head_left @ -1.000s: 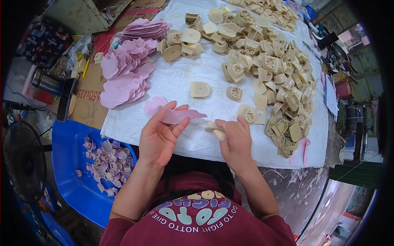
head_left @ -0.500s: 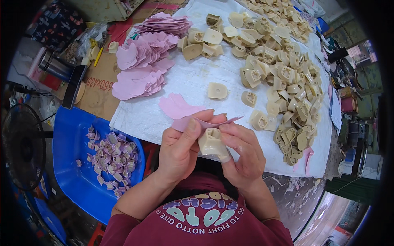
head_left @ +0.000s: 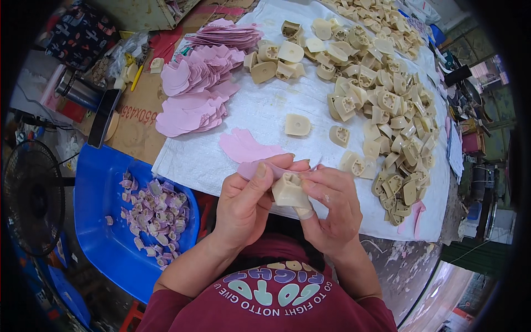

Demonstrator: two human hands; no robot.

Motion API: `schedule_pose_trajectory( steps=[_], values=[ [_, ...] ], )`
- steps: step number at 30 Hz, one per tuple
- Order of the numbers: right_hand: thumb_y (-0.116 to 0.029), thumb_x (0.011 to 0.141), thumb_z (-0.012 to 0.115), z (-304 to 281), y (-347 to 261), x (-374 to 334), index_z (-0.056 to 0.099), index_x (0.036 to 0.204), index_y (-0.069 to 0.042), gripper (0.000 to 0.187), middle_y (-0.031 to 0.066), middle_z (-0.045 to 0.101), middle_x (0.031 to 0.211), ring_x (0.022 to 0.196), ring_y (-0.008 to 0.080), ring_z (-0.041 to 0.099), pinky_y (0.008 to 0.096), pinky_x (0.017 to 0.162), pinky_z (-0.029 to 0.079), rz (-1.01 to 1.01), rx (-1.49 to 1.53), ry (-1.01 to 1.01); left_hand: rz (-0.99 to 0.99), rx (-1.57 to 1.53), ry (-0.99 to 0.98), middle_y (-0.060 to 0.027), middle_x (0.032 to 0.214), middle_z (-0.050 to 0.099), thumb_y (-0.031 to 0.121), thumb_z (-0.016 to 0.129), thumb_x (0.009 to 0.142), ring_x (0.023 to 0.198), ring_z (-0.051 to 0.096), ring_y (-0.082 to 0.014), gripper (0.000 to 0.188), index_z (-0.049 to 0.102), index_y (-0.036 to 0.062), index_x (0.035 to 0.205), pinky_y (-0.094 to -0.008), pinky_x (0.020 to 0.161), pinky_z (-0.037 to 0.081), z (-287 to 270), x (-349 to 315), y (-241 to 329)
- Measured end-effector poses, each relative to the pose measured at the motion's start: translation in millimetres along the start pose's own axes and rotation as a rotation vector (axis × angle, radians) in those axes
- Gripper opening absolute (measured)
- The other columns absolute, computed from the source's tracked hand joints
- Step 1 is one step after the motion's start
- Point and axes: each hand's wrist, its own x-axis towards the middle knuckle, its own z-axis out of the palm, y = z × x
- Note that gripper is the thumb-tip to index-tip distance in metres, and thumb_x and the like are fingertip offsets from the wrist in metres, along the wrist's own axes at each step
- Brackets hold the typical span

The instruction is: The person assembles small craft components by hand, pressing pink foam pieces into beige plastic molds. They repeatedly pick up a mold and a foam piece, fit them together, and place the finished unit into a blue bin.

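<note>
A cream plastic shoe heel (head_left: 290,191) is gripped by my right hand (head_left: 334,207), its hollow, ribbed end facing up. My left hand (head_left: 241,206) pinches a pink sheet piece (head_left: 250,168) between thumb and fingers, along the heel's far side. The right fingertips press at the heel's upper edge, where the other end of the pink piece meets it. Just beyond my hands, another pink cut piece (head_left: 246,145) lies flat on the white cloth (head_left: 263,110).
Stacked pink pieces (head_left: 193,108) lie at the far left. Loose cream heels (head_left: 395,122) are heaped along the right. A blue basin (head_left: 99,232) at lower left holds pink-covered heels (head_left: 157,213). A phone (head_left: 105,117) and a fan (head_left: 33,196) stand at left.
My right fingers have come further over the pink piece's right end, so less of it sticks out past them. The whole view has shifted slightly.
</note>
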Motion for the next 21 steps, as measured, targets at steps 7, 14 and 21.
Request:
schedule_pose_trajectory(
  steps=[7, 14, 21],
  values=[
    [-0.002, 0.062, 0.07, -16, 1, 8, 0.059, 0.095, -0.002, 0.035, 0.0108, 0.061, 0.092, 0.082, 0.0293, 0.056, 0.0402, 0.073, 0.043, -0.017, -0.171, -0.163, 0.047, 0.58, 0.104, -0.0185, 0.109, 0.068, 0.011, 0.058, 0.094, 0.096, 0.066, -0.0199, 0.021, 0.067, -0.005, 0.105, -0.0323, 0.087, 0.052, -4, 2, 15],
    [-0.004, 0.062, 0.068, -26, -10, 11, 0.058, 0.093, -0.001, 0.033, 0.0114, 0.054, 0.088, 0.085, 0.0295, 0.051, 0.0402, 0.074, 0.038, 0.064, -0.261, -0.366, -0.256, 0.38, 0.112, -0.0165, 0.11, 0.068, 0.016, 0.058, 0.095, 0.097, 0.065, -0.0178, 0.026, 0.066, -0.004, 0.108, -0.0329, 0.087, 0.051, -7, -4, 13],
    [-0.002, 0.061, 0.067, -16, 11, -5, 0.057, 0.094, -0.001, 0.034, 0.0119, 0.055, 0.087, 0.084, 0.0298, 0.052, 0.04, 0.073, 0.039, 0.09, -0.253, -0.412, -0.29, 1.042, -0.069, -0.0091, 0.1, 0.069, 0.019, 0.054, 0.097, 0.095, 0.058, -0.0071, 0.031, 0.064, -0.0051, 0.115, -0.0249, 0.087, 0.047, 1, 4, 15]
  ],
)
